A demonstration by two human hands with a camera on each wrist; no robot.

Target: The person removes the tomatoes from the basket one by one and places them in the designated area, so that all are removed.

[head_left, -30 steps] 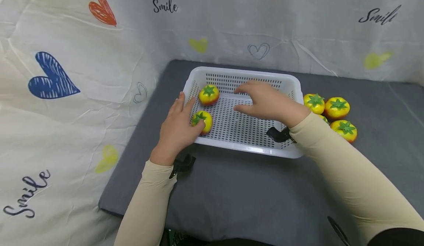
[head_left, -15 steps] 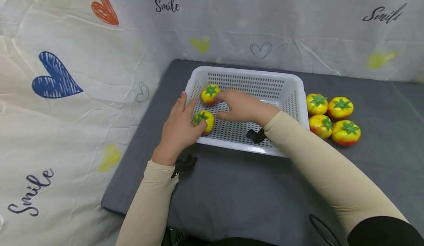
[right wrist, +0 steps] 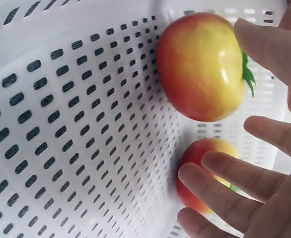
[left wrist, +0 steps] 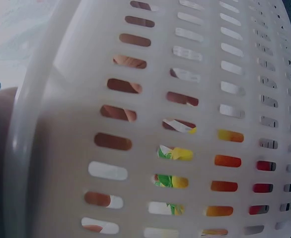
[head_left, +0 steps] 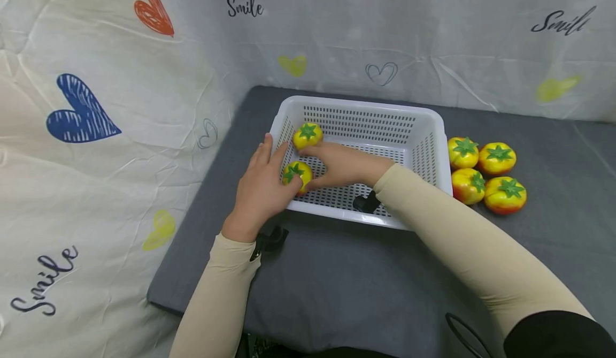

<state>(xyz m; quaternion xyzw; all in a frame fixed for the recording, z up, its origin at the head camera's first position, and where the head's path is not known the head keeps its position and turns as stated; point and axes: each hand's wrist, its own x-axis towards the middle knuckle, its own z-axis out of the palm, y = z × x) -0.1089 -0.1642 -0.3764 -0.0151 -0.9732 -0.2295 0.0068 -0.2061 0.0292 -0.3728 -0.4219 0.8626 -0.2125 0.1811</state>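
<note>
A white slotted plastic basket [head_left: 332,213] holds two yellow-red toy tomatoes with green leaf tops, both at its left end. My left hand [head_left: 257,192] lies over the left rim, fingers straight, its thumb inside by the front tomato [head_left: 299,169]. Inside the basket, my right hand [head_left: 344,164] has its thumb and index spread at the right of that tomato. In the right wrist view its fingers [right wrist: 225,198] are apart, and a gap separates most of them from the front tomato [right wrist: 200,67]. Behind it sits the back tomato [head_left: 308,134], partly covered there by the fingers.
Several more toy tomatoes [head_left: 505,195] stand grouped on the grey cloth surface [head_left: 337,283] right of the basket. A white curtain [head_left: 192,63] printed with hearts encloses the back and left. A black cable [head_left: 464,328] lies by the right forearm.
My right hand has moved left across the basket, passing beside the back tomato, then down toward the front one. The left hand stays at the rim.
</note>
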